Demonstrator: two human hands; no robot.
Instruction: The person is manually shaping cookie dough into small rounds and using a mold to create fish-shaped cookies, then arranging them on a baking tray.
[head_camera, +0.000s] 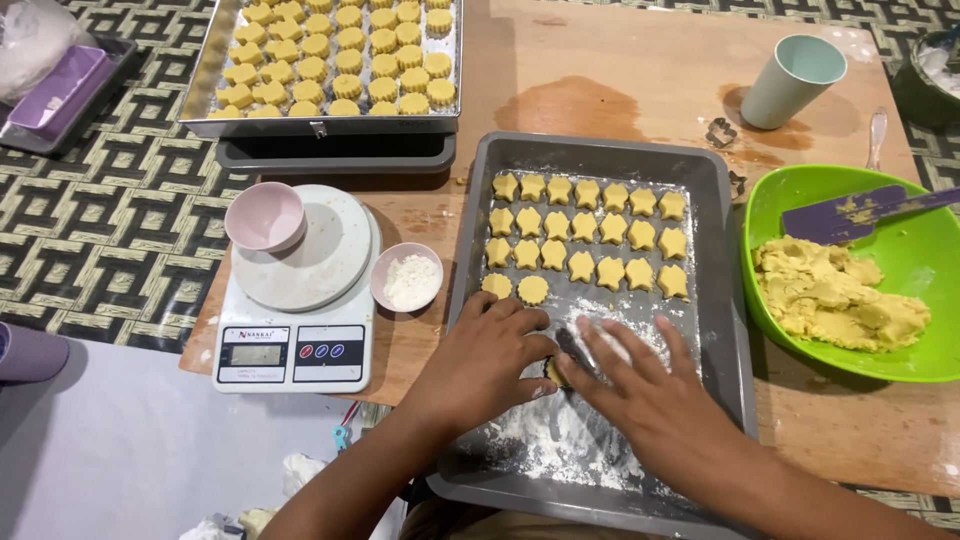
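Both my hands rest in the floured near part of a grey baking tray (720, 300). My left hand (485, 365) lies with its fingers curled over something near the tray's middle, which I cannot see clearly. My right hand (640, 390) presses flat, fingers spread, against a small metal cutter (572, 352) with a bit of yellow dough at its edge. Several rows of yellow star-shaped and round dough pieces (585, 235) fill the tray's far half. White flour (560, 435) is smeared over the near half.
A green bowl (920, 270) with yellow dough and a purple spatula (850, 212) sits right. A white kitchen scale (300, 310) carrying a pink cup, a small flour dish (407, 277), a second filled tray (330, 60) and a pale green cup (790, 80) surround the board.
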